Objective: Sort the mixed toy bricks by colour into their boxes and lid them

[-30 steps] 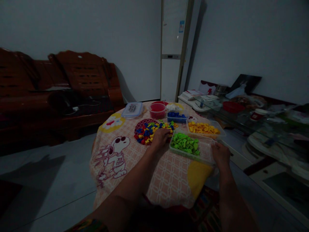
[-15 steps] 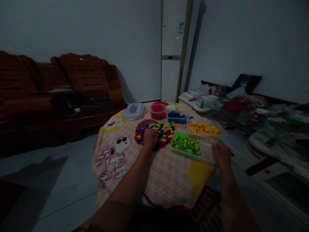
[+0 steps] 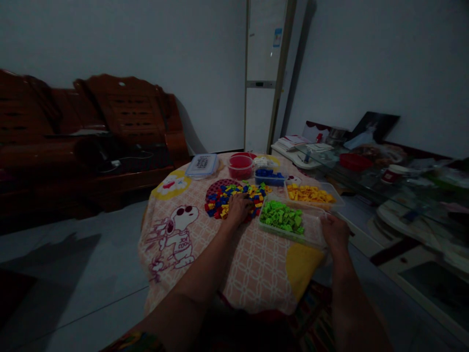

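My left hand (image 3: 239, 207) rests over a pile of mixed building bricks (image 3: 225, 196), its fingers loosely apart among red, blue and yellow pieces. No brick can be made out in it. At the right, my right hand (image 3: 335, 231) is closed on the near right corner of a clear plastic container (image 3: 314, 229). Bright green bricks (image 3: 281, 216) fill that container's left part. Just behind it, yellow bricks (image 3: 310, 193) lie in another clear container. Beyond the pile, blue bricks (image 3: 269, 174) sit in a smaller one.
A round table bears a patterned tablecloth (image 3: 252, 264). Towards its back are a red-filled round tub (image 3: 240, 166), white pieces (image 3: 264, 162) and a blue-rimmed lid (image 3: 201, 165). A cluttered glass-topped cabinet (image 3: 361, 178) stands right; a wooden bench (image 3: 128, 112) is left.
My left hand has shifted right across the brick pile, and its fingers look more spread. My right hand keeps its hold on the green bricks' container. The view has shifted slightly.
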A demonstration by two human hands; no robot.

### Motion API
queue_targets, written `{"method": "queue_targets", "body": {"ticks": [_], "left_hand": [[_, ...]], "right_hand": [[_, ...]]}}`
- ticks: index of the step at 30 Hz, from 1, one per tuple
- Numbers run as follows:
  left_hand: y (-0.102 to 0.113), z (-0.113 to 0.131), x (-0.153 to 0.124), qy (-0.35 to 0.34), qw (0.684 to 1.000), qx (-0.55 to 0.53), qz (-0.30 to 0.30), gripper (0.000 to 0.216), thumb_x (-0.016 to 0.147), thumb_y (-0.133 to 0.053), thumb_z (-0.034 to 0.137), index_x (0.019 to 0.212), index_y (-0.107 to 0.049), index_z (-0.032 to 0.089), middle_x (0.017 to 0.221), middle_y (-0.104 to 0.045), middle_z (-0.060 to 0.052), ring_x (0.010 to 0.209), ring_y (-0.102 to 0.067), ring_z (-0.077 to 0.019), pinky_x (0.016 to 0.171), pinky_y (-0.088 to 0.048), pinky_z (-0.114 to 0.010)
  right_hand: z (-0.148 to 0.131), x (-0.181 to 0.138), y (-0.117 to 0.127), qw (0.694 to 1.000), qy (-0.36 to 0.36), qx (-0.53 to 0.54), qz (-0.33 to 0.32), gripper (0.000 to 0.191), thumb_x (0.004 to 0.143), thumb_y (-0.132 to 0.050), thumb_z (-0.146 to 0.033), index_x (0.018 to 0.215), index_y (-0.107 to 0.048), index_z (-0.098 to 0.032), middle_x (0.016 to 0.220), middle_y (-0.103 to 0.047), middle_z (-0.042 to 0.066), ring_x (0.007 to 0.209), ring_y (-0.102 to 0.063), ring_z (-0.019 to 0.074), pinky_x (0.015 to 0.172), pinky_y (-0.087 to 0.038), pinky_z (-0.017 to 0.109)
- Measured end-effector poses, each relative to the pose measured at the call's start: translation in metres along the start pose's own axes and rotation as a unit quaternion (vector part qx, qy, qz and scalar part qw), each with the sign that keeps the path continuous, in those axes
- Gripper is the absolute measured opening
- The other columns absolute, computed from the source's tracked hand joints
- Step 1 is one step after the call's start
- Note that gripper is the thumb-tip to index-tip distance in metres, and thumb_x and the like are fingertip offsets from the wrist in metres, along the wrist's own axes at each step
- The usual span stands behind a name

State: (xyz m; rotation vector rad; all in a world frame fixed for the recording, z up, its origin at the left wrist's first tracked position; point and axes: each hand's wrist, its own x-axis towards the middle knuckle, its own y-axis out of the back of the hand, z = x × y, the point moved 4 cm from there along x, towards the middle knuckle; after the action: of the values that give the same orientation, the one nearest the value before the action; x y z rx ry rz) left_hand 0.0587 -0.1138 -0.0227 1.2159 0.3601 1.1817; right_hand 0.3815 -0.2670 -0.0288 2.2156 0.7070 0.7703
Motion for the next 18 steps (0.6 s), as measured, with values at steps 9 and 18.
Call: {"method": "queue_targets", "body": {"ticks": [9,18], "left_hand": [[0.001,0.0,0.004,-0.024,0.999,-0.036,0.03,0.013,0.079,-0.065,0.016,0.082,-0.076,0.02,0.124,-0.068,-0.01,0.122,-0.057,-0.0288,0.108,-0.04,-0.048],[0.008,0.028,0.005,-0.061,0.98,-0.182,0.05,0.018,0.084,-0.06,0.025,0.094,-0.074,0.02,0.096,-0.075,-0.006,0.087,-0.068,-0.021,0.084,-0.053,-0.031]], "right_hand": [[-0.004,-0.001,-0.003,1.0,0.022,0.014,-0.001,0.031,0.083,-0.055,-0.034,0.092,-0.077,-0.014,0.076,-0.073,0.01,0.068,-0.062,0.0212,0.065,-0.043,0.03],[-0.02,-0.006,0.001,0.999,-0.001,-0.035,-0.027,0.031,0.091,-0.051,-0.028,0.108,-0.074,-0.014,0.093,-0.075,0.012,0.086,-0.068,0.0235,0.079,-0.049,0.032]]}}
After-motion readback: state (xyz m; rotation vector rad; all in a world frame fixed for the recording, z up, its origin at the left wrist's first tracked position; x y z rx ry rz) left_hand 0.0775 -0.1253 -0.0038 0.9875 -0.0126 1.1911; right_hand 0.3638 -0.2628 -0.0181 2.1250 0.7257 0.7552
